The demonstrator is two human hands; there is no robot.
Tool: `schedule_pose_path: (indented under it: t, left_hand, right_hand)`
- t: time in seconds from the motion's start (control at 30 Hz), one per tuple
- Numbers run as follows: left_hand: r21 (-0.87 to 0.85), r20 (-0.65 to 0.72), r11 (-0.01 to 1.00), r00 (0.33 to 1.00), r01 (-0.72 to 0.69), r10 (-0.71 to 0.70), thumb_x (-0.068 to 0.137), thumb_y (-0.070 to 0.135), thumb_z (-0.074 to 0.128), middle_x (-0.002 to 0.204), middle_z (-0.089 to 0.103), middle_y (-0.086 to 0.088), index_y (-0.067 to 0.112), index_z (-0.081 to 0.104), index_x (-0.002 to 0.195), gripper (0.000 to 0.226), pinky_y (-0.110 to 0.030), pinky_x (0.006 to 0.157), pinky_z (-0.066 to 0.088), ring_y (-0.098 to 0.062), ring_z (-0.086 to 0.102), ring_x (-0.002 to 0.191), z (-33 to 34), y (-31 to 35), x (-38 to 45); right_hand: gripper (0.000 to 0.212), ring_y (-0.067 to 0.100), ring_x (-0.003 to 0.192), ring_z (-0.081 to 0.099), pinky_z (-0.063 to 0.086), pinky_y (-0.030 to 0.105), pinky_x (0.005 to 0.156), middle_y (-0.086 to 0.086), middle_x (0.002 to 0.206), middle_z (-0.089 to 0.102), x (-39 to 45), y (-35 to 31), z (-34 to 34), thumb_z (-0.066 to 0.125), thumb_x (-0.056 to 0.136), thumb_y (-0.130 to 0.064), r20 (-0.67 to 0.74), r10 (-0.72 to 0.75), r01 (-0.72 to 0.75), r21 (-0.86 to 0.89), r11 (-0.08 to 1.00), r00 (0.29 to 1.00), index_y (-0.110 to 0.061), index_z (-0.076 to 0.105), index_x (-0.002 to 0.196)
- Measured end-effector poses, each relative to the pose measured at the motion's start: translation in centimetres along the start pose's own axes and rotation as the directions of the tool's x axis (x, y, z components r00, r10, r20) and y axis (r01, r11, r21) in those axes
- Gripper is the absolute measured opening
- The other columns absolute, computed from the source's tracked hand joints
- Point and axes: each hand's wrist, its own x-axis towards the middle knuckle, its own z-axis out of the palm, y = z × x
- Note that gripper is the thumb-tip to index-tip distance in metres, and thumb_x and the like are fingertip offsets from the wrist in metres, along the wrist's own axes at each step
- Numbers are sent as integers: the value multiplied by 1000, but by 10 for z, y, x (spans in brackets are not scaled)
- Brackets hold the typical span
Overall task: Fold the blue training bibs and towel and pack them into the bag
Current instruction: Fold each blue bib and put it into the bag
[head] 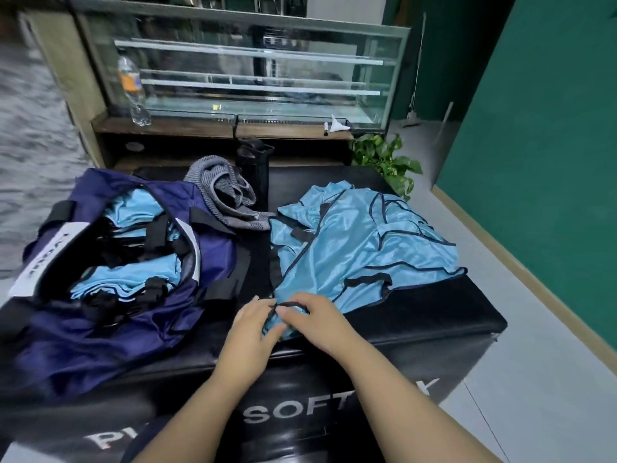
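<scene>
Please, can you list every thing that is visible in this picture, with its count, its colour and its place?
bag: one, navy, open, left on box, folded blue bibs inside
loose bibs: a pile, light blue, right on box
towel: one, grey, behind bag
flask: one, black, behind towel
box: one, black, under everything
plastic bottle: one, clear, shelf at back
plant: one, green, behind box
left hand: holds bib edge
right hand: fingers pinch black trim

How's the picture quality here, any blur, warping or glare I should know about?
Head view: wide-angle warping bends the black soft box's edges; the floor at far left is smeared; the glass display case shows reflections; both hands and the blue bibs are fairly sharp under dim, even light.
</scene>
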Motion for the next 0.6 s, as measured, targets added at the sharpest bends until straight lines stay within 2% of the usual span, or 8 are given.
schedule_pose_path:
  t: [0.07, 0.17, 0.23, 0.27, 0.33, 0.43, 0.53, 0.6]
  left_hand:
    - [-28, -97, 999, 995, -27, 24, 91, 26, 63, 123, 51, 12, 11, 60, 124, 36, -14, 104, 20, -11, 35, 134, -9, 9, -4]
    - [-229, -168, 974, 985, 6, -46, 94, 28, 59, 119, 49, 16, 17, 58, 122, 30, -19, 100, 28, -4, 43, 121, -27, 29, -12]
    - [-360, -197, 932, 973, 40, -118, 87, 48, 57, 93, 57, 5, 23, 58, 96, 26, -27, 83, 40, -6, 52, 88, -36, 40, -18]
    - [-390, -225, 920, 966, 33, -130, 83, 55, 53, 80, 51, 3, 20, 52, 83, 35, -28, 73, 40, -4, 48, 73, -41, 44, -21]
    - [-395, -267, 918, 954, 22, -137, 88, 52, 53, 68, 40, 5, 8, 44, 77, 46, -25, 63, 36, 0, 38, 59, -48, 51, -27]
    - [-358, -276, 933, 951, 32, -138, 96, 29, 52, 65, 34, 2, 5, 39, 73, 36, -23, 58, 34, -4, 31, 55, -56, 60, -35]
    - [-341, -214, 937, 964, 75, -155, 95, 23, 54, 61, 30, 1, 10, 33, 68, 37, -31, 57, 31, -10, 29, 54, -58, 60, -42]
    - [-361, -191, 927, 965, 103, -181, 93, 22, 58, 61, 38, -1, 2, 41, 73, 33, -34, 59, 34, -12, 36, 56, -57, 55, -43]
  right_hand:
    - [20, -1, 72, 56, 44, 18, 72, -9, 79, 64, -8, -4, 0, 56, 92, -42, -62, 6, -1, 86, 996, 998, -25, 65, 85]
    - [28, 2, 77, 55, 41, 16, 71, -5, 84, 64, -15, -1, -3, 49, 96, -42, -194, 57, -29, 146, 989, 979, -20, 63, 86]
    - [23, 7, 84, 57, 40, 11, 70, -4, 88, 65, -18, 7, -6, 51, 96, -34, -261, 87, -52, 137, 989, 961, -17, 63, 87]
    - [18, 8, 85, 57, 38, 8, 69, -5, 88, 64, -20, 12, -7, 52, 96, -29, -291, 94, -57, 135, 989, 952, -17, 63, 88]
    - [13, 8, 85, 57, 38, 4, 67, -8, 88, 63, -26, 19, -9, 52, 96, -22, -339, 108, -66, 133, 989, 935, -16, 63, 90]
    - [12, 7, 83, 56, 38, 4, 65, -9, 88, 62, -36, 27, -12, 51, 97, -22, -389, 142, -94, 141, 986, 910, -17, 61, 93]
    - [11, 12, 80, 57, 42, 14, 65, -5, 87, 61, -41, 34, -14, 50, 97, -20, -417, 174, -116, 160, 980, 892, -17, 60, 94]
    - [11, 13, 81, 57, 43, 15, 64, -5, 90, 60, -40, 37, -16, 49, 97, -17, -438, 190, -130, 164, 978, 878, -17, 60, 99]
